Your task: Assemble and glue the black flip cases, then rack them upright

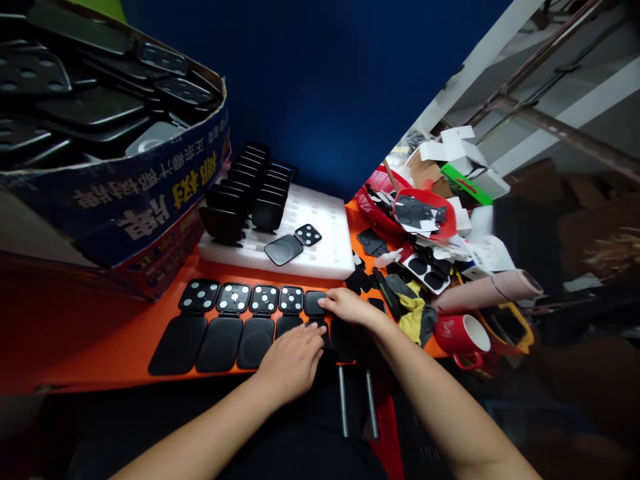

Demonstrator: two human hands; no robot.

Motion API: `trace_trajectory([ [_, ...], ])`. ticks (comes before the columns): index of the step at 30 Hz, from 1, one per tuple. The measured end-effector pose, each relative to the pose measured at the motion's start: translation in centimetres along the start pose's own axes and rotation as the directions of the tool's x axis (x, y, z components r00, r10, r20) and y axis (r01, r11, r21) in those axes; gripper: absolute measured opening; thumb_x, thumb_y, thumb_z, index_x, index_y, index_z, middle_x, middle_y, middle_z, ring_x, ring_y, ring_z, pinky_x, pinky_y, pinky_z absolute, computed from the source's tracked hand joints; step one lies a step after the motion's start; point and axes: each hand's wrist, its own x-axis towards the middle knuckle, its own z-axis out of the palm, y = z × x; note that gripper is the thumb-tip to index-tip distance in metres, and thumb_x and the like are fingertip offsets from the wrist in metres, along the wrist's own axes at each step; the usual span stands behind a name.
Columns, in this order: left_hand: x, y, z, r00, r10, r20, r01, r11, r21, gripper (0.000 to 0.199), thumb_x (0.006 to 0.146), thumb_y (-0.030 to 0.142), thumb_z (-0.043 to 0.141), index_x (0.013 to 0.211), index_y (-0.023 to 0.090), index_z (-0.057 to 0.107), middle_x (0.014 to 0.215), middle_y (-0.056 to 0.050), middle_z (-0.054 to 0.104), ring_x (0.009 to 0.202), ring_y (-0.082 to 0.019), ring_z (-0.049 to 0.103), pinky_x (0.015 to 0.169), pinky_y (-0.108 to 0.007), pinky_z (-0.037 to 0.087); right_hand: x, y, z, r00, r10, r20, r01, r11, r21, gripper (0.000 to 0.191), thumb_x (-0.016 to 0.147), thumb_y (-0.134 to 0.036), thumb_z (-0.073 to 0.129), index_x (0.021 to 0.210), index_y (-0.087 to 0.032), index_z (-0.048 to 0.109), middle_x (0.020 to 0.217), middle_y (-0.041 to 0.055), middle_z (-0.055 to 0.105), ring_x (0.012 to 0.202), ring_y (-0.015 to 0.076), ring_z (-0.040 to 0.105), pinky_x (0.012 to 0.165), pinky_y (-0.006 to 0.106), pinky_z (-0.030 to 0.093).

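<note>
A row of hinged black two-part plates lies unfolded along the orange table's front edge. Several small square upper halves carry pale round dots. At the right of the row, a plain black square shows no dots. My right hand has its thumb and fingers closed at that square's right edge. My left hand rests flat, fingers stretched out, over the lower half below it and partly hides it. Another dark plate lies under my right wrist.
A white foam block holds rows of upright black plates and one unfolded dotted plate. A cardboard box full of black parts stands at left. Right are red baskets, a yellow-grey glove and a red mug.
</note>
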Motion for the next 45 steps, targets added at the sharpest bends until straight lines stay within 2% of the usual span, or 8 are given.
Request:
trace_trajectory([
  [11, -0.1, 0.0, 0.1, 1.0, 0.006, -0.012, -0.006, 1.0, 0.02, 0.022, 0.087, 0.017, 0.042, 0.099, 0.018, 0.061, 0.126, -0.006, 0.059, 0.117, -0.023, 0.053, 0.102, -0.042, 0.039, -1.2, -1.8, 0.0, 0.972, 0.073, -0.224, -0.126, 0.964, -0.232, 0.044, 0.086, -0.052, 0.046, 0.072, -0.015, 0.065, 0.076, 0.0142, 0.068, 0.078, 0.0251, 0.061, 0.068, 0.032, 0.041],
  [17, -0.2, -0.1, 0.5, 0.999, -0.003, -0.039, 0.005, 0.999, 0.05, 0.024, 0.088, 0.018, 0.042, 0.104, 0.018, 0.06, 0.116, -0.009, 0.064, 0.11, -0.022, 0.058, 0.101, -0.041, 0.041, -4.9, -0.9, 4.1, 0.884, -0.361, -0.296, 0.299, 0.925, -0.234, 0.036, 0.093, -0.033, 0.037, 0.113, -0.017, 0.063, 0.122, 0.0072, 0.061, 0.113, 0.018, 0.055, 0.101, 0.033, 0.036],
  [22, 0.0, 0.2, 0.2, 0.999, -0.042, -0.011, 0.039, 0.988, -0.151, 0.026, 0.084, 0.016, 0.044, 0.104, 0.017, 0.061, 0.122, -0.011, 0.06, 0.115, -0.025, 0.053, 0.104, -0.045, 0.035, -3.9, -1.0, 5.1, 0.883, -0.304, -0.357, 0.221, 0.942, -0.253, 0.036, 0.094, -0.028, 0.035, 0.114, -0.02, 0.064, 0.123, 0.0057, 0.059, 0.115, 0.0184, 0.055, 0.108, 0.041, 0.028],
  [28, 0.3, 0.7, -2.1, 0.972, -0.234, -0.023, 0.21, 0.908, -0.363, 0.018, 0.084, 0.024, 0.045, 0.082, 0.022, 0.063, 0.103, -0.005, 0.069, 0.097, -0.022, 0.062, 0.086, -0.037, 0.047, -4.5, -1.7, 2.6, 0.911, -0.086, -0.404, 0.195, 0.951, 0.238, 0.034, 0.091, -0.038, 0.04, 0.096, -0.02, 0.068, 0.103, 0.0061, 0.069, 0.096, 0.0193, 0.063, 0.085, 0.031, 0.047],
  [34, 0.0, -0.6, -3.6, 0.838, -0.545, -0.031, 0.409, 0.665, -0.625, 0.03, 0.082, 0.042, 0.043, 0.072, 0.017, 0.057, 0.069, -0.004, 0.065, 0.067, -0.019, 0.062, 0.063, -0.029, 0.049, -7.2, -2.7, 4.4, 0.999, 0.052, -0.011, -0.016, 0.502, 0.864, 0.054, 0.081, -0.067, 0.039, 0.077, -0.016, 0.056, 0.066, 0.0041, 0.063, 0.052, 0.0117, 0.055, 0.049, 0.023, 0.041],
  [38, -0.9, -0.7, -3.5, 0.805, -0.593, 0.022, 0.429, 0.556, -0.712, 0.032, 0.079, 0.046, 0.046, 0.071, 0.016, 0.056, 0.066, -0.003, 0.063, 0.064, -0.018, 0.062, 0.06, -0.028, 0.049, -7.7, -4.0, 5.8, 0.993, 0.077, -0.091, 0.046, 0.461, 0.886, 0.042, 0.074, -0.057, 0.06, 0.068, -0.017, 0.05, 0.062, -0.0003, 0.059, 0.051, 0.0088, 0.051, 0.053, 0.022, 0.04],
  [41, -2.1, -0.4, -4.1, 0.813, -0.582, 0.03, 0.448, 0.592, -0.67, 0.03, 0.08, 0.045, 0.051, 0.071, 0.017, 0.059, 0.067, -0.001, 0.063, 0.065, -0.017, 0.06, 0.062, -0.027, 0.048, -7.6, -4.3, 5.3, 0.996, 0.046, -0.083, 0.047, 0.525, 0.85, 0.033, 0.076, -0.046, 0.062, 0.066, -0.018, 0.048, 0.058, -0.0016, 0.057, 0.051, 0.009, 0.05, 0.052, 0.021, 0.038],
  [45, -3.2, -0.7, -5.2, 0.902, -0.43, -0.031, 0.386, 0.837, -0.388, 0.027, 0.088, 0.038, 0.044, 0.084, 0.022, 0.066, 0.084, -0.002, 0.07, 0.081, -0.019, 0.064, 0.074, -0.03, 0.049, -6.4, -3.7, 3.4, 0.998, -0.056, -0.03, 0.059, 0.64, 0.766, 0.025, 0.078, -0.035, 0.06, 0.064, -0.017, 0.049, 0.059, -0.0017, 0.056, 0.053, 0.0098, 0.049, 0.051, 0.021, 0.037],
])
